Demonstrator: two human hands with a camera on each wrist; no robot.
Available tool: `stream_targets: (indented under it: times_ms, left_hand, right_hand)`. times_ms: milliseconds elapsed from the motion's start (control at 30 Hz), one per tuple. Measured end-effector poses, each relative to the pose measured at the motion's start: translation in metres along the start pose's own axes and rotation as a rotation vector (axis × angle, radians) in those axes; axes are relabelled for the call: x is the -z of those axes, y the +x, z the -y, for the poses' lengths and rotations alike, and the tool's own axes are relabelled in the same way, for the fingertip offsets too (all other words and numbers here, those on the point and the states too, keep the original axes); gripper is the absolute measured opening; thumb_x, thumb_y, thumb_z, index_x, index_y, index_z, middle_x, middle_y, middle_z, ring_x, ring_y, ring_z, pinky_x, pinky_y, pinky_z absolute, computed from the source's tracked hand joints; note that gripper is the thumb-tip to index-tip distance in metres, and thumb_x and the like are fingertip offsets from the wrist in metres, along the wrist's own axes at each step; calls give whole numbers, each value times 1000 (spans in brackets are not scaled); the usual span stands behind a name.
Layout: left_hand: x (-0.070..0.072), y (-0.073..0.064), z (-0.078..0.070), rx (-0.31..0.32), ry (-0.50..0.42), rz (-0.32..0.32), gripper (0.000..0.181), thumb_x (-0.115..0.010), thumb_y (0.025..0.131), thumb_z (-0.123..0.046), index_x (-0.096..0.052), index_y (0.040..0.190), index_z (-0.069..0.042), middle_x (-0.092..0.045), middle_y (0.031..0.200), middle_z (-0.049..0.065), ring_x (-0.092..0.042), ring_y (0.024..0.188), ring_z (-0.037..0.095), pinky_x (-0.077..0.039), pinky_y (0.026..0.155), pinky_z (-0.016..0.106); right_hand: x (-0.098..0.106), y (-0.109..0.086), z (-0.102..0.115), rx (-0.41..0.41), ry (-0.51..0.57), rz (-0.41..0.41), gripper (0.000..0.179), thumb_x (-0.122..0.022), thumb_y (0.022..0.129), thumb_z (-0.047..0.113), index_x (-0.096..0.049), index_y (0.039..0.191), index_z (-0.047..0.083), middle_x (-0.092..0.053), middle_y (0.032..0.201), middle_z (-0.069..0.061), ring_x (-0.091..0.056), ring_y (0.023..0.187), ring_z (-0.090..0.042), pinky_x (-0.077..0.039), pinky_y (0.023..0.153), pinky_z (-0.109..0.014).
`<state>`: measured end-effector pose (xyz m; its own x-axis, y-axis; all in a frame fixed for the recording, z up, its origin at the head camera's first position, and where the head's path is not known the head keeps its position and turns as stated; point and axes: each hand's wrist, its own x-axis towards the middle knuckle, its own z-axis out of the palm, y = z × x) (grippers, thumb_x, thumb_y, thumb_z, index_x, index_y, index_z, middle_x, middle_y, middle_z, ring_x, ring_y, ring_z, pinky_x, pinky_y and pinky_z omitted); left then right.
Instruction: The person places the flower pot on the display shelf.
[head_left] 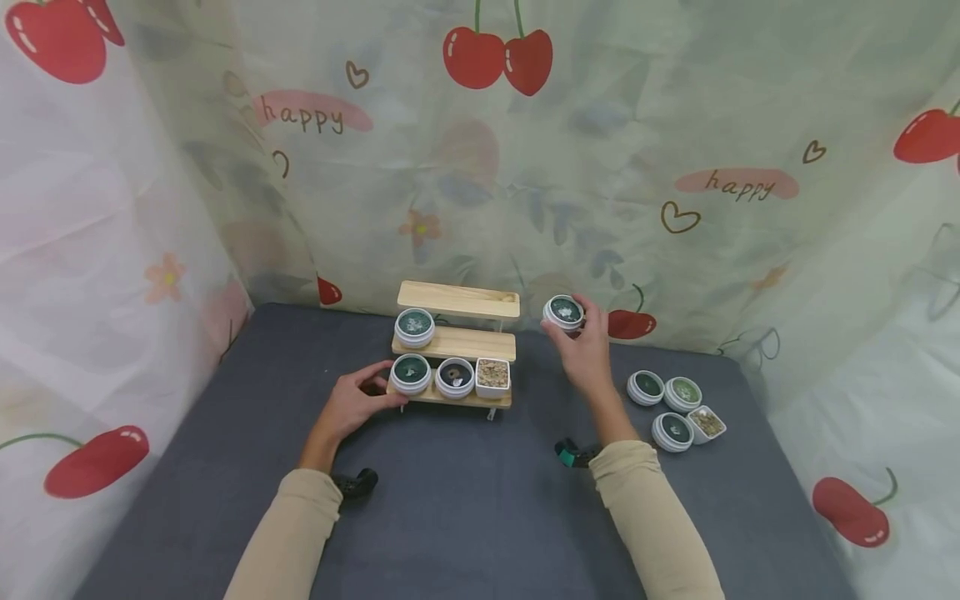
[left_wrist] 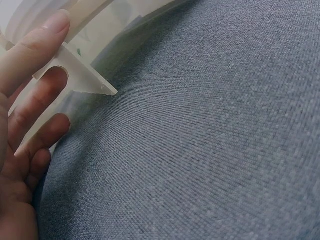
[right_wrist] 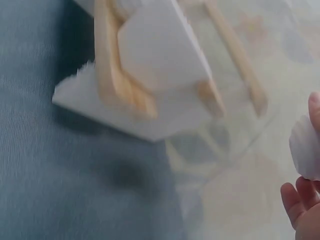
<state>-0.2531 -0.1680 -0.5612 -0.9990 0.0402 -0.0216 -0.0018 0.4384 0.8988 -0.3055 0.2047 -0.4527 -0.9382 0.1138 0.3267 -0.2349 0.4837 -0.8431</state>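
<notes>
My right hand (head_left: 589,354) holds a small round white pot with a dark green top (head_left: 563,312) in the air, right of a three-tier wooden stand (head_left: 457,298). Thumb and fingers pinch the pot's side. My left hand (head_left: 348,406) grips the left end of the stand's lowest shelf, its thumb at the front edge beside a round dark green pot (head_left: 410,373). That shelf also bears a round black-topped pot (head_left: 455,377) and a square white dish of tan bits (head_left: 492,377). On the middle shelf's left sits another green pot (head_left: 415,327).
To the right on the grey tabletop (head_left: 465,517) several pots cluster: round green-topped pots (head_left: 646,387) and a square dish of tan bits (head_left: 707,424). A printed curtain (head_left: 420,167) hangs close behind the stand. The stand has white side brackets (right_wrist: 80,95).
</notes>
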Motion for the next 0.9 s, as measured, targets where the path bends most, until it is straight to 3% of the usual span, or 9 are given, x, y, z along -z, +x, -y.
stream_targets:
  times_ms: [100, 333, 433, 533, 633, 767, 900]
  left_hand:
    - [0, 0, 1, 1, -7, -1, 81, -90, 73, -47, -59, 143, -21, -76, 100, 3, -63, 94, 16, -43, 90, 34]
    - [1, -1, 0, 14, -2, 7, 83, -90, 72, -50, -58, 144, -22, -76, 101, 1, -63, 95, 15, -43, 92, 33]
    - [1, 0, -1, 7, -12, 12, 83, -90, 72, -50, -58, 143, -21, -76, 100, 2, -63, 95, 16, -43, 91, 34]
    - [1, 1, 0, -2, -24, 14, 81, -90, 73, -49, -59, 142, -21, -76, 100, 3, -63, 95, 17, -43, 90, 34]
    - [0, 1, 0, -6, -27, 11, 79, -90, 73, -48, -60, 141, -21, -76, 99, 3, -63, 94, 17, -43, 89, 34]
    - [1, 0, 1, -4, -17, 11, 79, -90, 73, -48, -60, 141, -22, -76, 99, 2, -63, 94, 16, -43, 90, 34]
    - [2, 0, -1, 2, -13, 14, 80, -90, 72, -50, -60, 142, -22, -76, 100, 2, -63, 95, 16, -43, 91, 34]
  right_hand:
    - [-5, -3, 13, 25, 38, 37, 72, -80, 90, 21, -44, 151, 8, -44, 132, -21, -53, 106, -22, -44, 86, -21]
    - [-20, -13, 36, 71, 173, 109, 72, -81, 89, 18, -44, 148, 2, -54, 139, -18, -57, 118, -29, -46, 97, -32]
    - [-30, -19, 43, 90, 222, 123, 69, -83, 86, 13, -48, 144, 1, -58, 136, -17, -60, 117, -28, -48, 96, -27]
    - [-42, -23, 48, 131, 235, 142, 65, -85, 84, 11, -53, 140, 2, -56, 134, -17, -61, 112, -28, -49, 93, -25]
    - [-54, -25, 51, 163, 219, 183, 65, -85, 84, 12, -54, 140, 1, -52, 132, -19, -62, 111, -29, -52, 96, -32]
    - [-68, -28, 54, 119, 163, 249, 66, -85, 84, 17, -55, 142, 6, -53, 130, -15, -62, 116, -29, -52, 101, -40]
    - [-78, -31, 61, 42, 129, 301, 69, -87, 82, 19, -56, 143, 9, -49, 129, -14, -63, 118, -29, -53, 101, -38]
